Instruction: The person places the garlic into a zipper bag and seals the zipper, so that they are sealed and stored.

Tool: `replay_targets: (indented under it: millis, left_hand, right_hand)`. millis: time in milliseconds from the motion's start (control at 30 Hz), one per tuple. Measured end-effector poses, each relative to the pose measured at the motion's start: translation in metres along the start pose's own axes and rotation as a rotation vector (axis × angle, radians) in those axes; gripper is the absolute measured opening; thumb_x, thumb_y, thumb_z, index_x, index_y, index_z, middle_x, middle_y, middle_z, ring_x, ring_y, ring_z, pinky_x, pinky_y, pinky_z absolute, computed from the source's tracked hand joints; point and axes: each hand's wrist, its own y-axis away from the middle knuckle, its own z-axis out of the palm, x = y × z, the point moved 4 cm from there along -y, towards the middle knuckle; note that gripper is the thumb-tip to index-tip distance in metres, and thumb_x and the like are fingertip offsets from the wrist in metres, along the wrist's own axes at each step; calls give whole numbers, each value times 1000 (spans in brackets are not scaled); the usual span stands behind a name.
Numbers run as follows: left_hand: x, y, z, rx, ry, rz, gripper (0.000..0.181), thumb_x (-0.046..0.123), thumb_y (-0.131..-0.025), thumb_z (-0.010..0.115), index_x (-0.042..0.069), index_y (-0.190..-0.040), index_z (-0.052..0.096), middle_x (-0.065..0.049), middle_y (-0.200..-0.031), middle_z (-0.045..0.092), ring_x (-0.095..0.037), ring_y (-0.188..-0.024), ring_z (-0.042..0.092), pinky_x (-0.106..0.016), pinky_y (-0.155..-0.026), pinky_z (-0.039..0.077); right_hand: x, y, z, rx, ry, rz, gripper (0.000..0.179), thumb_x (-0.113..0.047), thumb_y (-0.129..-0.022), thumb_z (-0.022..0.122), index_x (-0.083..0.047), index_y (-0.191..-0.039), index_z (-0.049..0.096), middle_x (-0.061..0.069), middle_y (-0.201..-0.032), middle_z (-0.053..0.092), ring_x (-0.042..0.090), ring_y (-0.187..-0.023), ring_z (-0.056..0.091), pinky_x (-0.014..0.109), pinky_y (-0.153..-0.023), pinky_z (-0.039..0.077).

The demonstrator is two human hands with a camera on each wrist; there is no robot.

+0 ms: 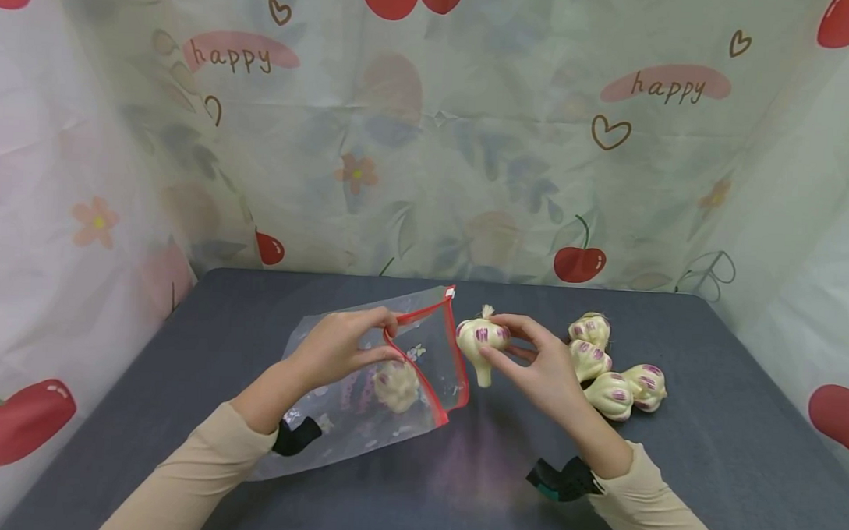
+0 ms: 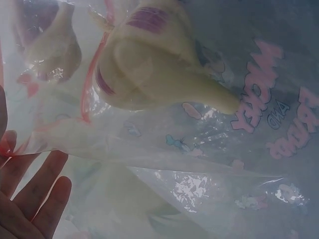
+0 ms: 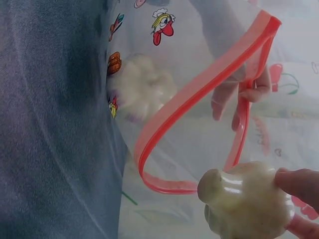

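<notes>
A clear zip bag [image 1: 362,450] with a red-edged mouth lies tilted on the table, its mouth facing right and gaping. My left hand [image 1: 348,342] pinches one red edge between thumb and fingers. Inside the bag sits a garlic bulb [image 1: 396,386], seen through the plastic. My right hand [image 1: 542,366] holds another garlic bulb [image 3: 249,201] by its side, just right of the bag's mouth and apart from it. In the left wrist view the bagged garlic bulb [image 2: 149,64] shows large, with the left fingers [image 2: 42,189] at the lower left.
Several more garlic bulbs [image 1: 611,395] lie in a group to the right of my right hand. The dark table [image 1: 486,501] ends at a patterned curtain [image 1: 441,180] behind, with curtain on both sides too. Black straps [image 1: 564,479] are at the wrists.
</notes>
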Motion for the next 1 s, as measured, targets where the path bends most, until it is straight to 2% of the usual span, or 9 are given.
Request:
replay_targets:
  millis: [267, 633, 1000]
  left_hand:
    - [0, -1, 0, -8, -13, -19, 32, 25, -71, 76, 14, -92, 55, 3, -87, 65, -12, -82, 64, -23, -62, 47]
    - [2, -2, -1, -1, -8, -6, 32, 25, -70, 77, 13, -91, 55, 3, -87, 66, -12, -80, 64, -23, -61, 46]
    - [4, -3, 0, -8, -2, -10, 33, 23, -70, 77, 13, -92, 55, 3, -86, 65, -10, -81, 64, -26, -64, 50]
  right_hand:
    - [-6, -2, 9, -24, -29, -30, 39, -20, -78, 72, -14, -114, 59, 3, -116, 60, 17, -106, 58, 26, -84, 51]
    - [-10, -3, 24, -78, -82, -31, 37, -21, -78, 72, -15, -113, 60, 2, -114, 60, 15, -105, 58, 23, -84, 51]
    - [-10, -3, 42, -153, -151, -50, 38, -18, -78, 72, -11, -112, 60, 7, -114, 57, 21, -107, 56, 25, -85, 50]
